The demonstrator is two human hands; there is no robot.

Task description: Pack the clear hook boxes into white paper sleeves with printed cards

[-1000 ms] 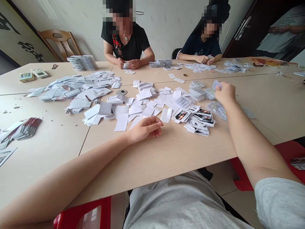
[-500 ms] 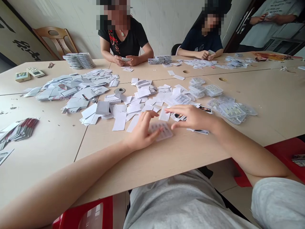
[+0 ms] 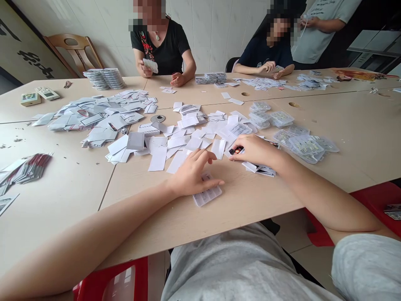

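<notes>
A clear compartment case (image 3: 208, 195) lies on the table close to its front edge. Over the case's upper left part is my left hand (image 3: 196, 173), its thumb and index finger apart and nothing held between them. My right hand (image 3: 252, 149) pinches a small dark printed card (image 3: 237, 150) between thumb and fingers. Just below that hand lies a small pile of printed cards (image 3: 263, 169). White cards (image 3: 188, 138) are spread beyond both hands.
Clear cases (image 3: 305, 146) are stacked at the right. A large heap of white packets (image 3: 106, 113) lies at the left, with a tape roll (image 3: 157, 118) beside it. Two people sit across the table (image 3: 354, 138); another stands behind at the right.
The case has shifted slightly toward the table's front edge. My right hand has closed on a printed card. The person opposite has raised one hand with a white item; the standing person has moved left.
</notes>
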